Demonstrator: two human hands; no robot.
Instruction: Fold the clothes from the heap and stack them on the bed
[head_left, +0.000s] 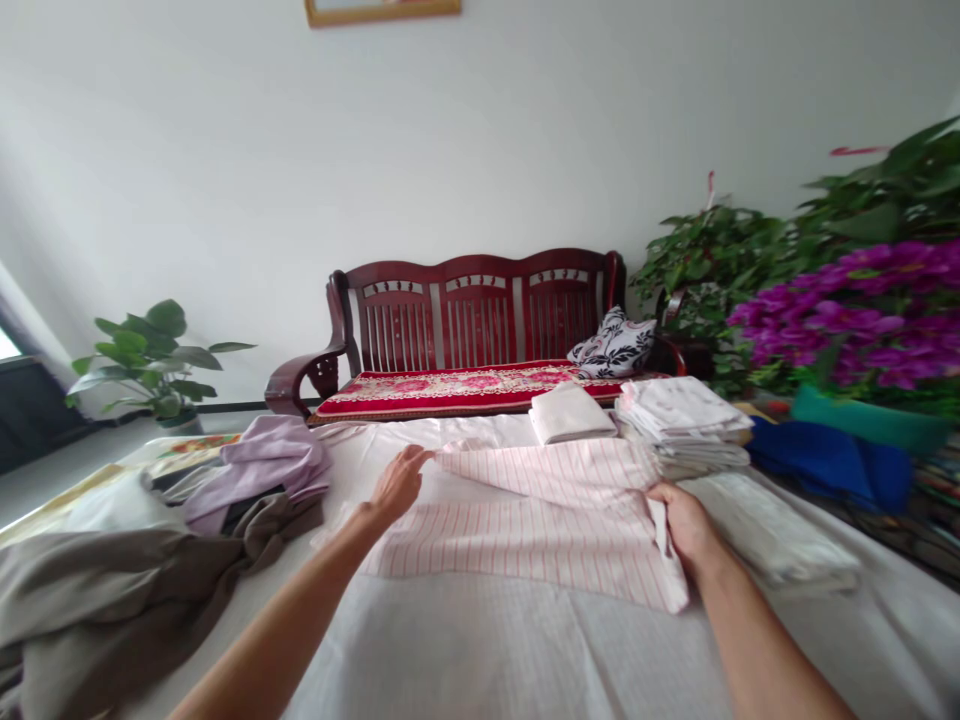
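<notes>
Lying across the middle of a white-draped desk point(450, 650), a pink-striped cloth point(547, 545) is shown in two overlapping layers, the upper one partly raised. Its upper left end is pinched between the nearly closed fingertips of the left hand point(400, 482); its right edge is gripped by the curled fingers of the right hand point(686, 525). Beyond it, a folded white cloth point(571, 412) is set beside a stack of folded cloths point(682, 420), with a pale folded piece point(776, 530) placed nearer at the right. The left side is occupied by a lavender garment point(270, 460) and a rumpled grey-brown garment point(112, 590). Behind the desk, a carved wooden bench point(476, 310) is spread with a red floral cover point(465, 388) and topped at its right end by a patterned cushion point(615, 345). The pale wall point(487, 140) is flanked by a leafy plant point(157, 355) at left and purple flowers point(862, 315) at right.
</notes>
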